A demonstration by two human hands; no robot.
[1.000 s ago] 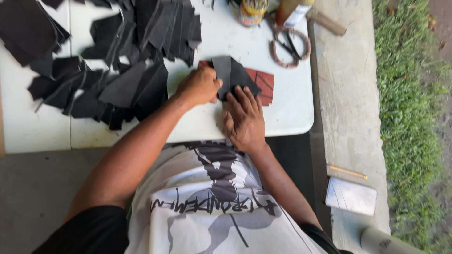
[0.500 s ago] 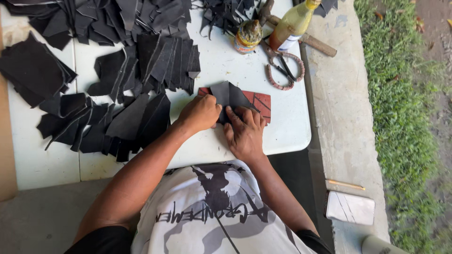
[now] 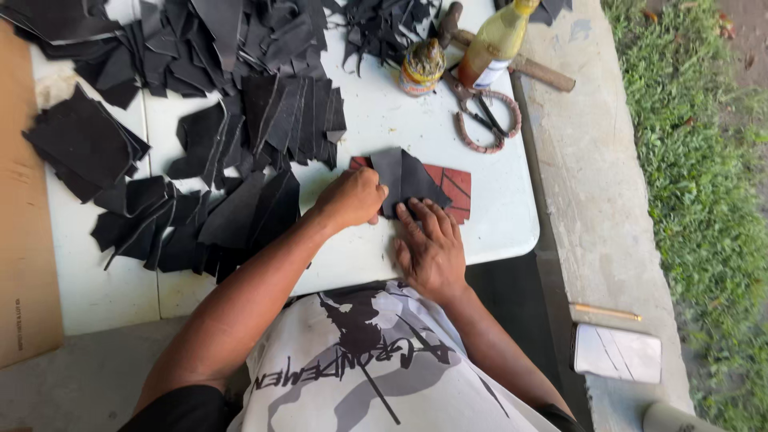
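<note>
Hands unmoved: left hand curled gripping black leather piece; right hand flat, pressing its near edge.

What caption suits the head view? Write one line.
Both hands, left hand and right hand, press a black piece onto a red tile.

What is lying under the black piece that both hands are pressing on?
Under the black piece a red-brown board with dark lines lies on the white table. Only its right part and a corner show. The left hand and right hand hide the rest.
</note>
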